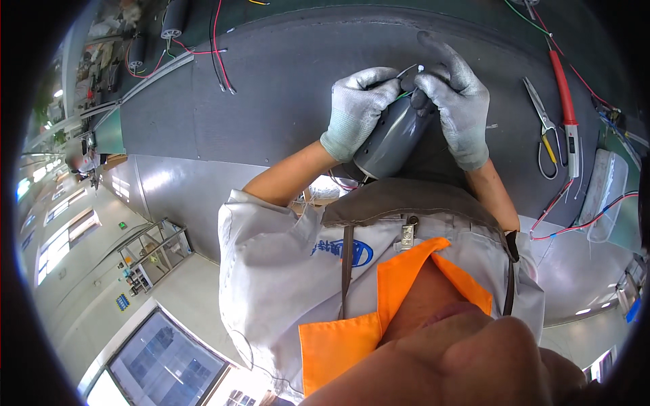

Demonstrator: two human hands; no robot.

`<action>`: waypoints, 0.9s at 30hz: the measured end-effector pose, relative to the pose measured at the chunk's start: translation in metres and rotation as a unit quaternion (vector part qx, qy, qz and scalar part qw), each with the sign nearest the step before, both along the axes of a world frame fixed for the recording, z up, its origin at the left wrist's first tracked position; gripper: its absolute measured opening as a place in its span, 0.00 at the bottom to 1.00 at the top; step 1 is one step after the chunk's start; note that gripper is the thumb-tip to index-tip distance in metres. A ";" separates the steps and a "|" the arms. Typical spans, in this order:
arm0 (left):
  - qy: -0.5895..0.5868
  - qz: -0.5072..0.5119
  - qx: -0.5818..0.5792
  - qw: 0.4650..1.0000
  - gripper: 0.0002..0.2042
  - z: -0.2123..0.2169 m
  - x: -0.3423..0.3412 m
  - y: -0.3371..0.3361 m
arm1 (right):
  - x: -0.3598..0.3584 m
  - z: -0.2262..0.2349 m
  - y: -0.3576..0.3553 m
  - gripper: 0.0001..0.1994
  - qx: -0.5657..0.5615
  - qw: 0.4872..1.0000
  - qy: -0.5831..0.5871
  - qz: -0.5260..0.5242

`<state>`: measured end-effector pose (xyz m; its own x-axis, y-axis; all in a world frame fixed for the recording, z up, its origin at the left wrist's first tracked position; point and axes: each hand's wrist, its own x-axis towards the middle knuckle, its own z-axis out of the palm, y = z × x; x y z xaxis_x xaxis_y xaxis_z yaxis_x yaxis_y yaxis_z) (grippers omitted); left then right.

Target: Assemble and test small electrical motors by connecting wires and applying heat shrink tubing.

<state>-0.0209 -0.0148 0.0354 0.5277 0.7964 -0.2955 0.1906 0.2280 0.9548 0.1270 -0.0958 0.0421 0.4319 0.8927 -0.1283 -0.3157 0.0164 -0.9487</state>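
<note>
My left hand (361, 109), in a grey-white work glove, is closed at the far end of a dark grey cylinder (398, 135), its fingertips pinching a thin strand there. My right hand (457, 101), gloved alike with darkened fingertips, pinches close to a small white tip (420, 68) above the same end; its index finger stretches away. A green wire (404, 95) shows between the hands. The cylinder lies tilted, its near end toward my apron. Fingers hide most of what is pinched.
On the right of the dark table (264, 88) lie scissors (544, 125) with one yellow-wrapped handle and a red-and-white soldering iron (567, 101). Beyond is a clear plastic tray (604, 196). At far left stand more grey cylinders (175, 19) with red and black wires (218, 61).
</note>
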 end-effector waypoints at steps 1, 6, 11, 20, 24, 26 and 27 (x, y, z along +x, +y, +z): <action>-0.002 -0.004 0.004 1.000 0.10 -0.001 0.000 0.000 | 0.000 -0.001 0.000 0.24 0.002 1.000 -0.001 0.002; -0.004 -0.035 0.059 0.998 0.10 -0.003 -0.002 0.000 | 0.014 0.010 0.006 0.24 -0.032 0.999 0.015 0.028; -0.073 -0.034 -0.004 0.997 0.08 0.009 0.018 -0.008 | 0.060 0.017 0.007 0.29 -0.137 0.957 -0.039 0.253; -0.007 -0.009 0.029 1.000 0.09 0.016 0.014 -0.012 | 0.019 -0.008 -0.022 0.24 0.039 0.998 0.040 0.000; 0.029 -0.008 0.065 0.997 0.09 0.012 0.011 -0.010 | 0.015 -0.006 -0.017 0.24 0.035 0.997 0.075 0.005; 0.034 -0.008 0.072 0.997 0.09 0.012 0.011 -0.011 | 0.014 -0.008 -0.017 0.24 0.055 0.996 0.066 0.012; 0.037 -0.007 0.074 0.997 0.09 0.014 0.013 -0.012 | 0.015 -0.008 -0.018 0.24 0.057 0.996 0.067 0.012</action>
